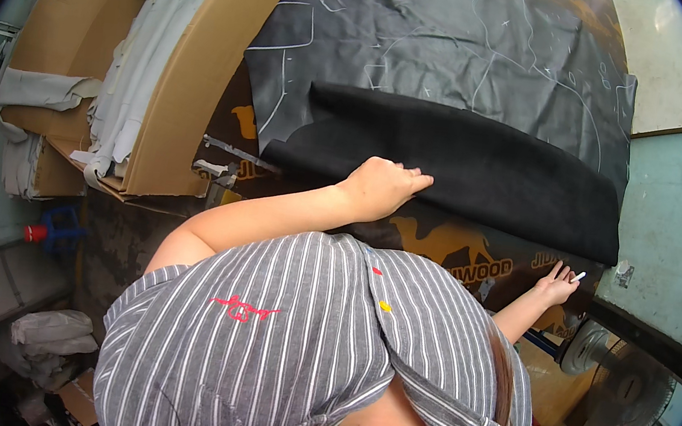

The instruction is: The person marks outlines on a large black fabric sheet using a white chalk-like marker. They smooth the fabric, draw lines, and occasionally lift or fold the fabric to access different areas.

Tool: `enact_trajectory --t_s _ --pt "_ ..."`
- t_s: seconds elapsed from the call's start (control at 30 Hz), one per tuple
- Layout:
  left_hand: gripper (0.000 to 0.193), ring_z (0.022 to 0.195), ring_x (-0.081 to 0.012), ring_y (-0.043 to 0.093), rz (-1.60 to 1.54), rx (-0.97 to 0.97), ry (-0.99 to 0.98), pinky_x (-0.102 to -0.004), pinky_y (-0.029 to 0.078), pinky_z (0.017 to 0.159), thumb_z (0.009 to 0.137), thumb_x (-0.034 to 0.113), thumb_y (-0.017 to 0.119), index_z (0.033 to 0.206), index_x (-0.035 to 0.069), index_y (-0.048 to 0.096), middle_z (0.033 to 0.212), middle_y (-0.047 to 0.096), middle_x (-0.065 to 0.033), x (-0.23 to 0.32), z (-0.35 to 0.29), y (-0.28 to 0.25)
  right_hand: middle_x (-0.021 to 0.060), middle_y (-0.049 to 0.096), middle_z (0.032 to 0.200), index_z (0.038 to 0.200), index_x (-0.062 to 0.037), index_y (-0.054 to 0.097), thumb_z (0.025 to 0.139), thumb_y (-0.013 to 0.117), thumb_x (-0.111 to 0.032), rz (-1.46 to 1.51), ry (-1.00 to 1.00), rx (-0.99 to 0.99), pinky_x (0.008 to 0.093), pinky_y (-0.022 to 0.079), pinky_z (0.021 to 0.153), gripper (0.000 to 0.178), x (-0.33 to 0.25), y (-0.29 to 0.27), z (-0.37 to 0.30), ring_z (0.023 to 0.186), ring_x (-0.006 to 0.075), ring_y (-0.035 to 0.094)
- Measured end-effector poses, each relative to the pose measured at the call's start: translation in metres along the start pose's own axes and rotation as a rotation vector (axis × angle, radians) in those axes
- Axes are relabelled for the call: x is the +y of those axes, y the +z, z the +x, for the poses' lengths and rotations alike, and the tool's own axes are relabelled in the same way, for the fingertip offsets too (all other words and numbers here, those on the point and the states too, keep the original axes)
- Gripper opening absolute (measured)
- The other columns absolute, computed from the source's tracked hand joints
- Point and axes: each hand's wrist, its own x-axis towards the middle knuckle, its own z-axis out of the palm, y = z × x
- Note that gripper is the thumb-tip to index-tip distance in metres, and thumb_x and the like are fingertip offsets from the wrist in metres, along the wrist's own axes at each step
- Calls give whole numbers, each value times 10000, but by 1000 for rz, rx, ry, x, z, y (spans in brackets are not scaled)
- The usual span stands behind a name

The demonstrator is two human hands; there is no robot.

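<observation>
While pinching white stick (579,277) in right hand (553,288), has half-curled left hand (380,189) at folded-back black sheet (486,159); can't tell if gripping. Has sheet spread on printed brown surface (389,237), right of cardboard box (190,81).

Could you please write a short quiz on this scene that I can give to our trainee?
1. Multiple choice: what does the right hand hold?
A) a pair of scissors
B) a short white stick
C) a wooden ruler

2. Fill in the blank: the glossy dark sheet is marked with thin ____ lines.

3. Short answer: on which side of that sheet is the open carton with pale material in it, left or right?

Key:
1. B
2. white
3. left
</observation>
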Motion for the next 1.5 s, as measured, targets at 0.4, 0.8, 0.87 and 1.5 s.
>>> enact_trajectory --t_s 0.4,0.8,0.87,1.5 --pt "443 1187 -358 596 126 257 -160 -457 446 1015 935 259 656 1309 33 583 1247 648 -183 -49 34 -139 232 470 1491 834 -53 569 1062 392 -238 499 100 -652 528 345 1191 343 -60 108 -28 1399 403 422" --pt "473 1041 -354 686 -11 87 -227 -413 530 922 900 226 695 1337 73 599 1148 696 -212 -55 12 -28 199 518 1359 932 -35 532 1099 331 -270 262 387 -508 510 427 1145 352 25 99 -96 1336 357 476" --pt "425 962 -362 702 -40 -172 -241 -405 546 870 921 240 681 1288 33 625 1055 711 -234 -19 23 -88 180 533 1344 920 -60 532 1097 345 -278 294 405 -517 526 385 1162 338 25 103 -88 1357 351 450" --pt "999 1486 -512 168 272 66 -590 -722 126 1146 845 706 600 1590 140 250 1624 226 -240 -106 -41 -32 79 647 1023 1092 -16 549 1065 515 -170 -206 -193 -936 242 554 724 160 95 196 -154 809 113 625"
